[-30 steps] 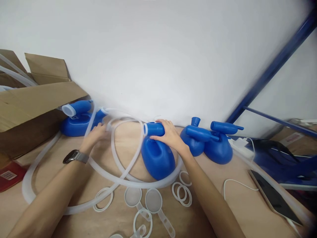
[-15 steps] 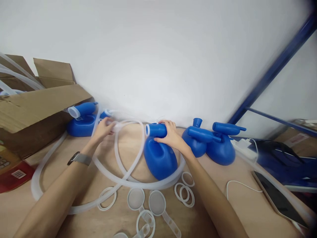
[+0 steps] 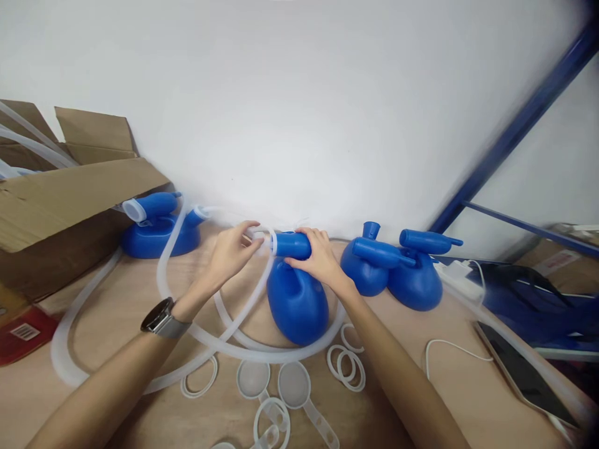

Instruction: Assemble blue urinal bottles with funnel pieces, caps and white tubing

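In the head view, my right hand is wrapped round a blue plastic cylinder with a white ring at its left mouth. This cylinder lies across the top of a blue plastic jug. My left hand pinches a small translucent plastic piece at the cylinder's mouth; fingers and blur hide its exact shape. A translucent hose loops on the table around the jug. White rings and round translucent caps with straps lie nearer me.
To the left stand a cardboard box holding hoses and another blue jug with its cylinder. Two more blue jugs stand right. A phone, a white cable and a blue metal frame are farther right.
My left hand has moved right with the translucent piece, from the hose loop to the cylinder's mouth. My right hand keeps its hold on the cylinder.
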`<state>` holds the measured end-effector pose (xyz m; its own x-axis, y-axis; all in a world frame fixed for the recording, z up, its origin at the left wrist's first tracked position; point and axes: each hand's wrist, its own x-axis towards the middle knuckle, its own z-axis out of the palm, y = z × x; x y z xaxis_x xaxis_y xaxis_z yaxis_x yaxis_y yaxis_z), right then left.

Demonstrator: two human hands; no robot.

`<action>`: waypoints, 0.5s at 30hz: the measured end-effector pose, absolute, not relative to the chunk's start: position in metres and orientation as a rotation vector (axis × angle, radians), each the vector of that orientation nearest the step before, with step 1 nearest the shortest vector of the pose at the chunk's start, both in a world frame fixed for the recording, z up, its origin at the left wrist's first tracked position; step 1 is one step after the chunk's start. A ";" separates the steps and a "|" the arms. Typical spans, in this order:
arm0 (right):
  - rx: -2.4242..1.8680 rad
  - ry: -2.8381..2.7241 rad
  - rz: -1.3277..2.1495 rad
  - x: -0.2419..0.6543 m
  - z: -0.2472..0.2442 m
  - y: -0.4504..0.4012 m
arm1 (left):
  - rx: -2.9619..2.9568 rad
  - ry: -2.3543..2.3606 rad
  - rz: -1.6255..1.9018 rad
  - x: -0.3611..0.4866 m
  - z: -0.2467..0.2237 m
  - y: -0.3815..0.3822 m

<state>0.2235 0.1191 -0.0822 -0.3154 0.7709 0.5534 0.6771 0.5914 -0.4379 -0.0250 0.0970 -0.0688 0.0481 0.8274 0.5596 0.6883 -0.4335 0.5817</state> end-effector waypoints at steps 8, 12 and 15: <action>-1.132 -2.059 0.111 0.226 -0.086 0.123 | 2.195 1.304 1.423 -0.023 -0.081 0.098; -1.117 -2.059 0.113 0.227 -0.088 0.125 | 2.174 1.178 1.356 -0.039 -0.085 0.115; -1.119 -2.059 0.112 0.227 -0.089 0.126 | 2.205 1.161 1.294 -0.041 -0.089 0.119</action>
